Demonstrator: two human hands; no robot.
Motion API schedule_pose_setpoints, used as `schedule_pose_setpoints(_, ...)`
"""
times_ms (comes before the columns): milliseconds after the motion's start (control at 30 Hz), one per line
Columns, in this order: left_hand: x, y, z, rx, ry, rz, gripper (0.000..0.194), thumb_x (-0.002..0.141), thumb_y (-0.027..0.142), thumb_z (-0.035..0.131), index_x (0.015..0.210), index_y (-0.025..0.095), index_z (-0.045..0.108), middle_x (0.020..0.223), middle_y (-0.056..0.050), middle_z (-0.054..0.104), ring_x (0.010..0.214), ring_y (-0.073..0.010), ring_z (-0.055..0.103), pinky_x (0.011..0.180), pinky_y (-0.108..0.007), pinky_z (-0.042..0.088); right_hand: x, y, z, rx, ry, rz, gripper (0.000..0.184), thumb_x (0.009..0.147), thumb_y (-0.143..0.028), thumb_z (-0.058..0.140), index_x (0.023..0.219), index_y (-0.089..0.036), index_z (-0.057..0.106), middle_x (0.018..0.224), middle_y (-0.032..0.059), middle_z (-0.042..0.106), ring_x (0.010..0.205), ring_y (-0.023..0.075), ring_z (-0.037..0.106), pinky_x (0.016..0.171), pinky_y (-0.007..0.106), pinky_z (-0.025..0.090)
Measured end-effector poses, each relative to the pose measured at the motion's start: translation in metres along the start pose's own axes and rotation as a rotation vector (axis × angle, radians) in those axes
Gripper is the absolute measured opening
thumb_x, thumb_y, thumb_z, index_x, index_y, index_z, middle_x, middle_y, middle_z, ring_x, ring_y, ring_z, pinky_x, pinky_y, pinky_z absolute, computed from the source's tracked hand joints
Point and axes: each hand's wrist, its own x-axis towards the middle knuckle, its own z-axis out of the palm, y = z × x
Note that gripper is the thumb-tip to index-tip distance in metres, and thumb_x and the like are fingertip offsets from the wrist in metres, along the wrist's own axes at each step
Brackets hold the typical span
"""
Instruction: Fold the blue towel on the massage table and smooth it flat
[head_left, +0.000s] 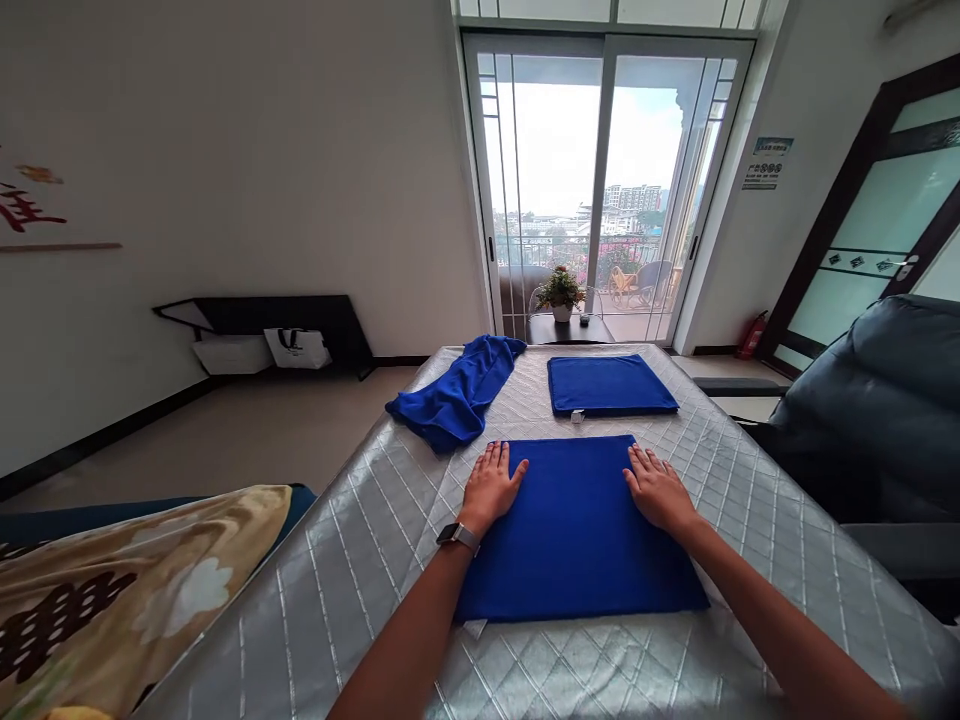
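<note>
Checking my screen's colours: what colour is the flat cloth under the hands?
The flat cloth is plain deep blue, seen in the head view.

Left cloth (459, 395) and right cloth (611, 384) lie behind near cloth (577, 545).

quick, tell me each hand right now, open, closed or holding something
Left hand: open, resting on the nearest blue cloth at its far left corner, grasping nothing.
Right hand: open, by its far right corner, grasping nothing.

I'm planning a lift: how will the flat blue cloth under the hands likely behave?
The flat blue cloth will probably sag if lifted by one edge, since the similar-looking crumpled cloth beyond lies in soft folds. Lying flat, it seems unlikely to roll.
</note>
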Motion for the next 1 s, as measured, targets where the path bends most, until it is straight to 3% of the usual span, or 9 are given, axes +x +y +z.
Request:
schedule_pose_setpoints(233,0.001,0.000,-0.002,-0.007,-0.032,0.000,0.083,0.103,0.065,0.018,0.158,0.004,0.034,0.166,-0.020,0.031,0.156,-0.0293,0.026,0.127,-0.048,0.024,-0.010,-0.002,0.015,0.057,-0.029,0.034,0.067,0.105,-0.043,0.017,0.165,-0.011,0.017,0.172,0.0060,0.014,0.158,0.0224,0.013,0.127,0.044,0.010)
schedule_pose_setpoints(433,0.002,-0.003,-0.006,0.032,-0.038,0.003,0.081,0.104,0.063,0.019,0.158,0.004,0.034,0.166,-0.020,0.030,0.155,-0.0298,0.027,0.127,-0.049,0.024,-0.009,-0.003,0.012,0.090,-0.033,0.039,0.068,0.105,-0.043,0.017,0.165,-0.011,0.015,0.172,0.0049,0.013,0.159,0.0223,0.011,0.127,0.043,0.007)
schedule_pose_setpoints(533,0.000,0.004,-0.011,0.084,0.015,0.019,0.079,0.104,0.060,0.019,0.157,0.005,0.036,0.165,-0.021,0.033,0.154,-0.0304,0.030,0.126,-0.051,0.025,-0.010,-0.004,0.010,0.098,-0.025,0.041,0.068,0.105,-0.043,0.017,0.164,-0.010,0.016,0.172,0.0055,0.014,0.158,0.0227,0.012,0.127,0.044,0.007)
schedule_pose_setpoints(633,-0.006,0.036,-0.013,0.073,0.042,0.128,0.077,0.105,0.059,0.017,0.156,0.006,0.038,0.164,-0.020,0.036,0.154,-0.0288,0.030,0.126,-0.049,0.027,-0.011,-0.006,0.008,0.115,-0.022,0.038,0.068,0.105,-0.043,0.017,0.164,-0.010,0.017,0.171,0.0068,0.014,0.158,0.0232,0.012,0.127,0.044,0.006)
schedule_pose_setpoints(800,-0.023,0.132,-0.002,-0.070,-0.010,0.443,0.072,0.106,0.058,0.017,0.157,0.013,0.039,0.164,-0.014,0.038,0.154,-0.0239,0.031,0.126,-0.044,0.029,-0.012,-0.005,0.008,0.116,-0.005,0.031,0.067,0.106,-0.042,0.018,0.164,-0.010,0.018,0.171,0.0080,0.017,0.158,0.0239,0.014,0.127,0.043,0.008)
schedule_pose_setpoints(867,-0.026,0.163,0.005,-0.114,-0.006,0.507,0.070,0.106,0.056,0.018,0.157,0.013,0.039,0.165,-0.014,0.038,0.155,-0.0236,0.030,0.127,-0.044,0.027,-0.013,-0.003,0.009,0.095,-0.007,0.016,0.066,0.106,-0.041,0.019,0.164,-0.010,0.019,0.171,0.0080,0.017,0.158,0.0238,0.014,0.127,0.043,0.009)
schedule_pose_setpoints(933,-0.027,0.179,0.011,-0.137,-0.015,0.514,0.068,0.106,0.054,0.019,0.157,0.013,0.039,0.164,-0.014,0.039,0.155,-0.0244,0.030,0.127,-0.046,0.028,-0.013,-0.002,0.010,0.078,-0.010,-0.009,0.065,0.106,-0.040,0.020,0.164,-0.013,0.021,0.171,0.0075,0.016,0.158,0.0232,0.014,0.127,0.043,0.010)
schedule_pose_setpoints(1000,-0.028,0.178,0.013,-0.139,-0.024,0.488,0.068,0.106,0.055,0.020,0.158,0.015,0.038,0.163,-0.015,0.040,0.154,-0.0253,0.031,0.126,-0.047,0.029,-0.013,-0.001,0.010,0.079,-0.010,-0.013,0.064,0.106,-0.040,0.020,0.164,-0.014,0.022,0.171,0.0072,0.015,0.158,0.0228,0.014,0.127,0.044,0.011)
